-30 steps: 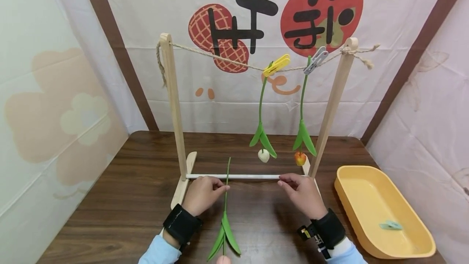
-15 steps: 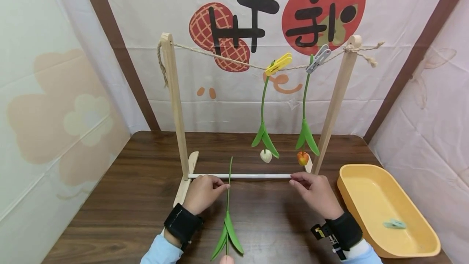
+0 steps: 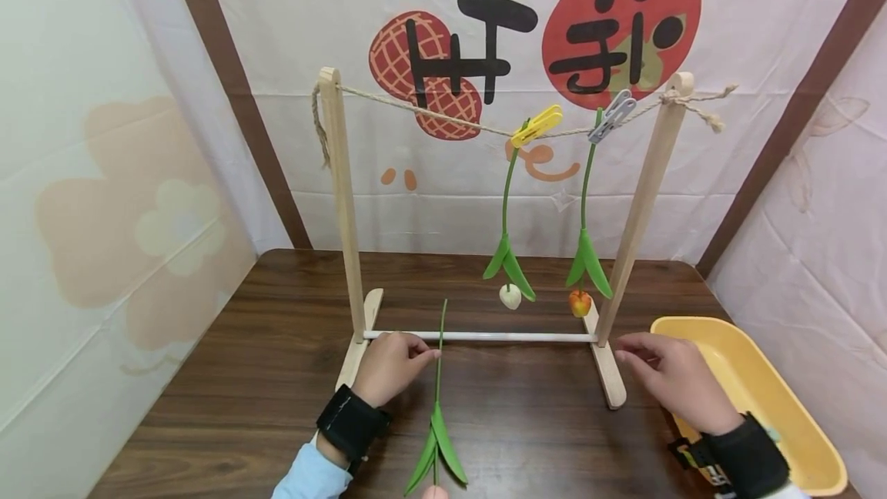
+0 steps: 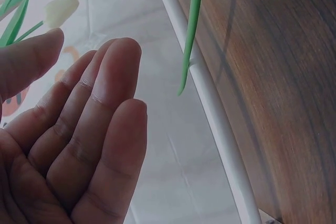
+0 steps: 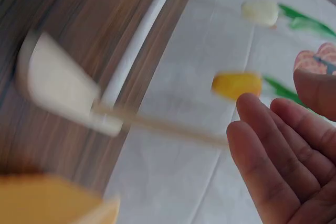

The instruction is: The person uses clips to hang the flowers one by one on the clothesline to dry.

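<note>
A pink artificial tulip (image 3: 438, 422) lies on the table, its bud at the bottom edge of the head view. Beside its stem is my left hand (image 3: 389, 366); in the left wrist view the stem (image 4: 194, 24) stands apart from the relaxed fingers (image 4: 123, 145). My right hand (image 3: 682, 380) is over the left edge of the yellow tray (image 3: 818, 437), holding nothing, fingers loosely bent. It mostly covers a pale green clothespin in the tray. On the rope, a yellow clothespin (image 3: 537, 126) and a grey clothespin (image 3: 612, 116) hold a white tulip (image 3: 510, 296) and an orange tulip (image 3: 580, 303) upside down.
The wooden frame's left post (image 3: 344, 206) and right post (image 3: 644, 206) carry the rope (image 3: 430, 112). A white rod (image 3: 513, 336) joins their feet low over the dark table (image 3: 229, 376). Printed cloth (image 3: 305, 145) hangs behind.
My right hand has moved right, from the white rod past the right post to the tray. The left hand stays beside the tulip stem. The head view has shifted slightly.
</note>
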Available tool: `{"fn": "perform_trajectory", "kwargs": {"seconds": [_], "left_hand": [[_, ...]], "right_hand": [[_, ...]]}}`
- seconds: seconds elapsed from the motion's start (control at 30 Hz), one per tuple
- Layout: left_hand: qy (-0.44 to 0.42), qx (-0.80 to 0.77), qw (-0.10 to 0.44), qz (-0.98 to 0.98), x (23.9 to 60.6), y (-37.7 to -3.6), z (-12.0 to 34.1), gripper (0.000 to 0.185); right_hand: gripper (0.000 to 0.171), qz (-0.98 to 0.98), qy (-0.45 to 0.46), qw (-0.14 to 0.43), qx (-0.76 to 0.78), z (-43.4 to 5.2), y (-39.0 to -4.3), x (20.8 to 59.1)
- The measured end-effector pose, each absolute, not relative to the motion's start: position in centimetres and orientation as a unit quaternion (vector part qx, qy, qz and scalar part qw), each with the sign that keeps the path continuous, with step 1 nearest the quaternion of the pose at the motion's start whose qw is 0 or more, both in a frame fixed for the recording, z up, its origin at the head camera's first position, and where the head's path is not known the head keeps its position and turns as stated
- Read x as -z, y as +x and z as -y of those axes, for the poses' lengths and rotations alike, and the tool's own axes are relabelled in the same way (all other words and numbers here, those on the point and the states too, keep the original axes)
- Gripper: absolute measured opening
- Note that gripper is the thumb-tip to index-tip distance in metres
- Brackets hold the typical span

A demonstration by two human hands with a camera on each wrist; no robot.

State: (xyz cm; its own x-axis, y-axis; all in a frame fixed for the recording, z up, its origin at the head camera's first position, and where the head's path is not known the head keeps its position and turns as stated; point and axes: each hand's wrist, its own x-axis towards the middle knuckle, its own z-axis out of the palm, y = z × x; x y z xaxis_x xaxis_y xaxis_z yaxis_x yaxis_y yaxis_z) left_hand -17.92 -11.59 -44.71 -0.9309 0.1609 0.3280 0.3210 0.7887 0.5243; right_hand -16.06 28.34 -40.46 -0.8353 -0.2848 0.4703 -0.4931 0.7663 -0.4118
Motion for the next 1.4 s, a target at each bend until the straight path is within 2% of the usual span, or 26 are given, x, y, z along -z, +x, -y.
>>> {"fn": "perform_trajectory", "kwargs": {"seconds": [0.23,0.4,0.53,0.77,1.13,1.4], "left_hand": [[-0.131,0.304,0.127,0.935,44.8,-17.8,11.6,0.018],[-0.132,0.308,0.123,0.934,45.0,-17.6,11.7,0.018],[-0.134,0.309,0.123,0.933,45.1,-17.6,11.7,0.017],[-0.141,0.305,0.130,0.933,45.3,-17.6,11.8,0.016],[-0.135,0.307,0.140,0.932,44.9,-17.5,11.7,0.017],[-0.138,0.306,0.137,0.932,45.0,-17.3,11.7,0.017]], "right_hand": [[0.010,0.937,0.218,0.190,-0.197,-32.1,-16.1,39.1],[0.015,0.947,0.218,0.161,-0.175,-33.9,-16.1,38.7],[0.014,0.950,0.222,0.136,-0.170,-35.3,-16.2,38.8],[0.010,0.954,0.241,0.127,-0.129,-37.4,-16.9,38.8],[0.014,0.959,0.263,0.070,-0.080,-40.2,-17.6,39.7],[0.030,0.949,0.308,0.039,-0.055,-42.2,-18.1,41.5]]}}
